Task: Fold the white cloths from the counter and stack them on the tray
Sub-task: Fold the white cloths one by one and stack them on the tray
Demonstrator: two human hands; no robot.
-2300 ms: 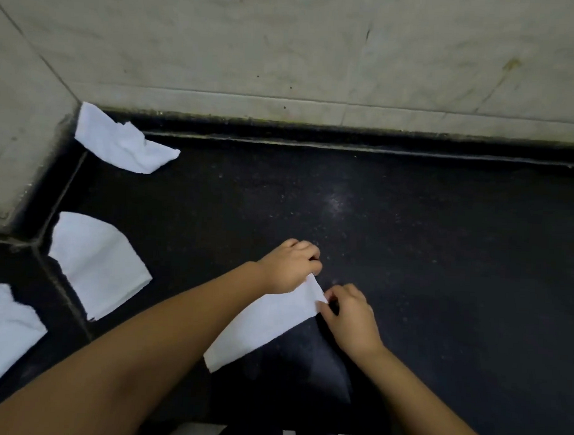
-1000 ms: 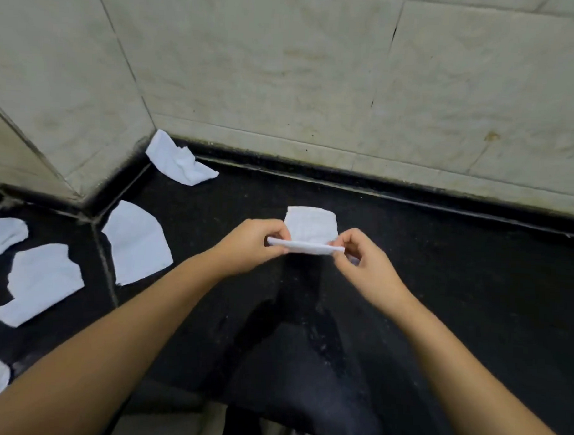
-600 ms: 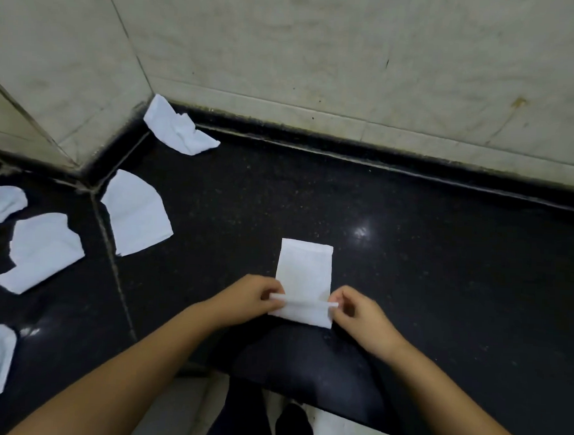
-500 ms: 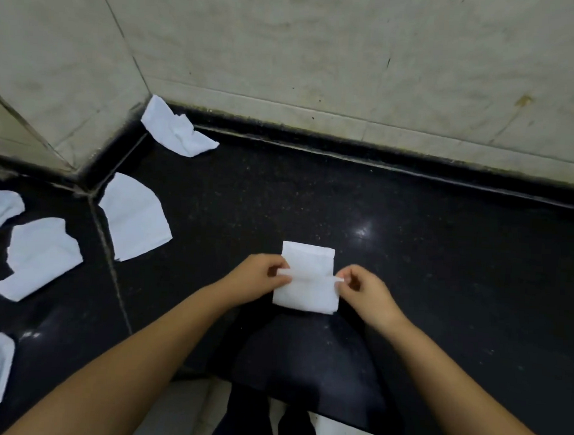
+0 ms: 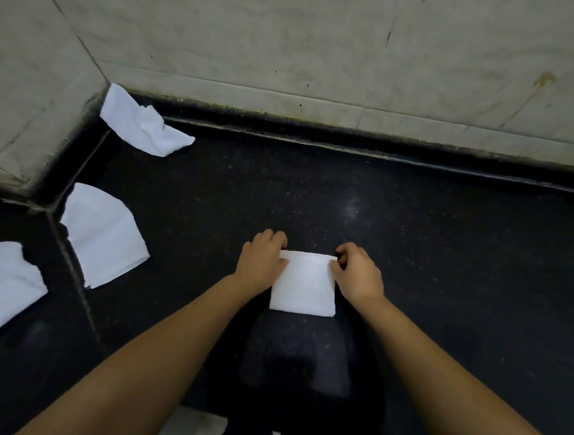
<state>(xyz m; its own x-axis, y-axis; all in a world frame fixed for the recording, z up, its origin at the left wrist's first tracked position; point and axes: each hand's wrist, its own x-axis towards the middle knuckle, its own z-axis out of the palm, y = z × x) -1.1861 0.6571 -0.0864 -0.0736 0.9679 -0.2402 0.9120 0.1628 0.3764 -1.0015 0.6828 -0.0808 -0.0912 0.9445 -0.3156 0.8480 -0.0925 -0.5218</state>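
The folded white cloth (image 5: 303,287), a smooth rectangle, lies flat on the speckled black desk (image 5: 440,255). The left hand (image 5: 261,260) and right hand (image 5: 358,273) pinch its far corners; fingertips are hidden. Left of it lie three loose cloths (image 5: 104,235), one cut off.

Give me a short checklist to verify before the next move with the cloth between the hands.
1. Folded cloth lies flat on the counter: ok.
2. Left hand holds its far left corner: ok.
3. Right hand holds its far right corner: ok.
4. Far edges lined up: ok, as far as visible.
5. Tray in sight for stacking: not ok, none in view.
6. Unfolded cloths at the left wait: ok.
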